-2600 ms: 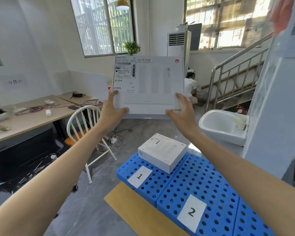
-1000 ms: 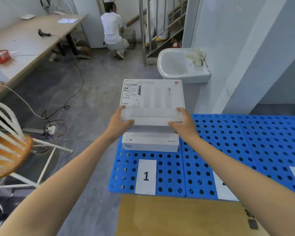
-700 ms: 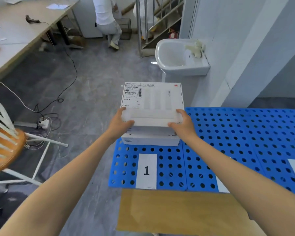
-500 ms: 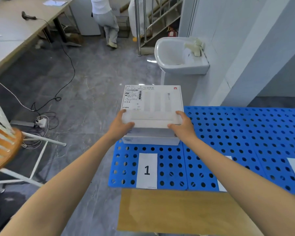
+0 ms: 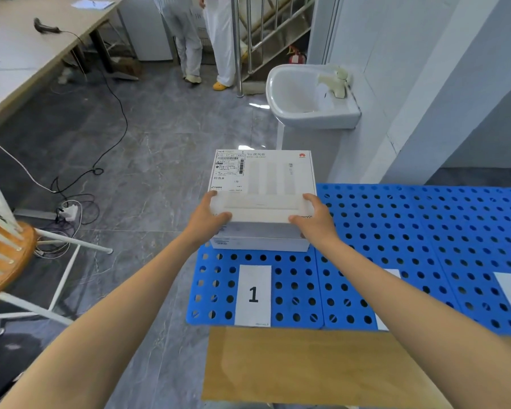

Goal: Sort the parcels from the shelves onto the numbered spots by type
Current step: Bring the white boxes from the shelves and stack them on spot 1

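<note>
The left hand (image 5: 210, 219) grips the near left corner of the white parcel (image 5: 266, 178), thumb on top. The parcel lies flat over a second white box (image 5: 260, 242) on the blue perforated panel (image 5: 396, 231), behind the label 1 (image 5: 252, 295). The right hand (image 5: 313, 222) grips its near right corner likewise.

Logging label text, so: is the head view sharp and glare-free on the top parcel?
Head view: top parcel sharp, evenly lit, no glare; label fine print too small to read; one bright reflection on the floor; wide-angle bending toward the edges.
</note>
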